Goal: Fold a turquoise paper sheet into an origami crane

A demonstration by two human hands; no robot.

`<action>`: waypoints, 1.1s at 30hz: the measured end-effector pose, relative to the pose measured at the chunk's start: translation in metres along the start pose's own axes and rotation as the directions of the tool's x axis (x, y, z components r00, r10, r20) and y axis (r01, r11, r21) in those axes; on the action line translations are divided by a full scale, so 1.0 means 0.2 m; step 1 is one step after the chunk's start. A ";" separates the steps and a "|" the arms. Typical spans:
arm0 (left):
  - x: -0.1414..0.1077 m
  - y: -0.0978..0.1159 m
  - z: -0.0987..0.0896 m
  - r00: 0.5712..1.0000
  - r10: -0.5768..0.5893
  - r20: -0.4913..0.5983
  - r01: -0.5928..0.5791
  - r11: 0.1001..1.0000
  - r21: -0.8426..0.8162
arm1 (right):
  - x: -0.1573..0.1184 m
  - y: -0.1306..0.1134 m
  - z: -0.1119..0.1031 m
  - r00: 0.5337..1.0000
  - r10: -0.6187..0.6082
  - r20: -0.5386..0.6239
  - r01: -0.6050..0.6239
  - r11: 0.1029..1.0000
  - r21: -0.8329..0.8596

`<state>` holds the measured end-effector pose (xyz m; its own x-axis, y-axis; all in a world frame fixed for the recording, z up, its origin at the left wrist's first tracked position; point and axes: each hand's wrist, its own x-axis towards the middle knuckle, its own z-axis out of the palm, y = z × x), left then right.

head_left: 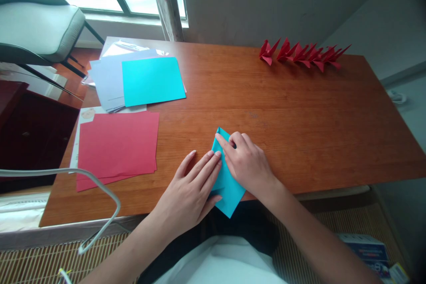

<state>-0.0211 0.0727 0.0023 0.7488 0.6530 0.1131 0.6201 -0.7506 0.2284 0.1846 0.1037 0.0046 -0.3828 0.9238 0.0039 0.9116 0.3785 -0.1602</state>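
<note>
A folded sheet of bright blue paper (229, 193) lies at the table's front edge, narrowing to a point at its far end, its near corner jutting past the edge. My left hand (193, 186) rests on its left side with fingers stretched flat and thumb apart, pressing it down. On the upper right part of the paper is my right hand (248, 162). Its index finger reaches to the fold near the far tip, while the other fingers are curled in against the sheet. Part of the paper is hidden under both hands.
Red sheets (120, 146) lie on the wooden table (316, 120) at left. Behind them, a flat blue sheet (153, 80) covers pale sheets (104, 80). Several red folded paper cranes (301, 55) stand in a row at the back right. A white cable (100, 182) loops at the left front.
</note>
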 end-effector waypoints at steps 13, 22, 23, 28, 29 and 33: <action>0.00 0.00 0.00 1.000 0.003 -0.007 -0.003 1.000 0.003 | 0.06 -0.04 -0.04 0.994 0.078 0.078 -0.072 0.994 -0.078; 0.00 0.00 0.00 1.000 0.002 -0.014 -0.002 1.000 -0.006 | 0.06 -0.03 -0.03 0.995 0.072 0.065 -0.067 0.995 -0.074; 0.00 0.00 0.00 1.000 0.001 -0.012 -0.001 1.000 -0.007 | 0.06 -0.03 -0.03 0.995 0.070 0.064 -0.065 0.995 -0.073; 0.00 0.00 0.00 1.000 -0.001 -0.008 0.001 1.000 -0.018 | 0.05 -0.03 -0.02 0.997 0.063 0.053 -0.059 0.996 -0.071; 0.00 0.00 0.00 1.000 0.000 -0.011 0.000 1.000 -0.019 | 0.05 -0.03 -0.02 0.997 0.063 0.050 -0.059 0.996 -0.071; 0.00 0.00 0.00 1.000 0.001 -0.020 -0.001 1.000 -0.016 | 0.05 -0.02 -0.01 0.997 0.062 0.046 -0.059 0.995 -0.075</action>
<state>-0.0215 0.0735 0.0029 0.7443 0.6546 0.1328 0.6156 -0.7494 0.2437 0.1767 0.1120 0.0081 -0.3317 0.9420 -0.0511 0.9412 0.3267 -0.0858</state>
